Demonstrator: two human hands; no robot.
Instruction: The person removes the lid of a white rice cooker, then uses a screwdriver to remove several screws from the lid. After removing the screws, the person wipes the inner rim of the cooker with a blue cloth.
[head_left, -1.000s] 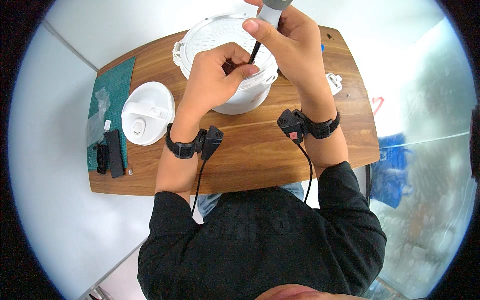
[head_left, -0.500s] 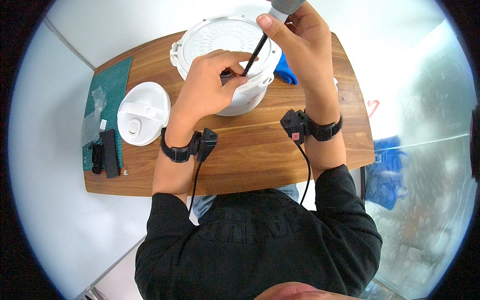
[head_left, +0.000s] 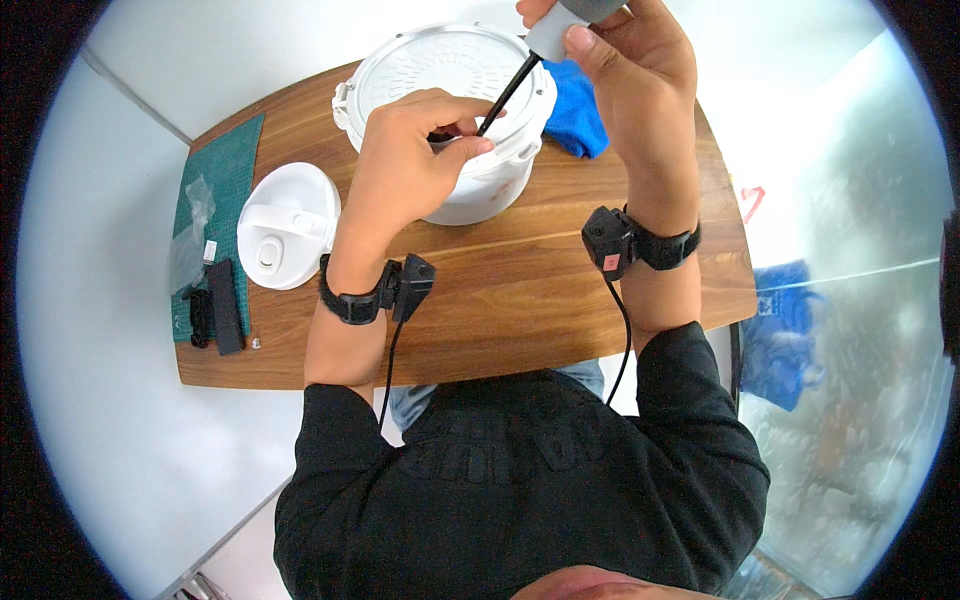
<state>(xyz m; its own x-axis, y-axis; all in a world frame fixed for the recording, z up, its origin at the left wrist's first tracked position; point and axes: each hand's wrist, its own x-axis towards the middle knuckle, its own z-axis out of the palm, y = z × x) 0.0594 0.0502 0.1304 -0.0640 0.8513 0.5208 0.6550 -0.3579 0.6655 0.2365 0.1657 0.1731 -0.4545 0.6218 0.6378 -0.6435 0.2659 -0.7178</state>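
Observation:
My right hand (head_left: 635, 90) is wrapped round the grey handle of a screwdriver (head_left: 510, 95), whose thin black shaft slants down to the left. My left hand (head_left: 410, 155) pinches at the lower end of that shaft with thumb and forefinger; whether a screw is also between the fingertips is hidden. Both hands are above the right part of a round white pot-like container (head_left: 480, 195). Its top (head_left: 440, 70) is a pale ribbed disc with small screws round its rim. Side lugs stick out from the container.
A round white lid with a handle (head_left: 288, 225) lies left of the container. On the green cutting mat (head_left: 225, 155) are a clear plastic bag (head_left: 190, 245) and black strap pieces (head_left: 225, 305). A small metal piece (head_left: 256, 343) lies close by. A blue cloth (head_left: 580, 110) sits behind my right wrist.
My right hand has moved right and a little down with the screwdriver, showing more of the handle. My left hand and the container have shifted slightly left, and more blue cloth shows.

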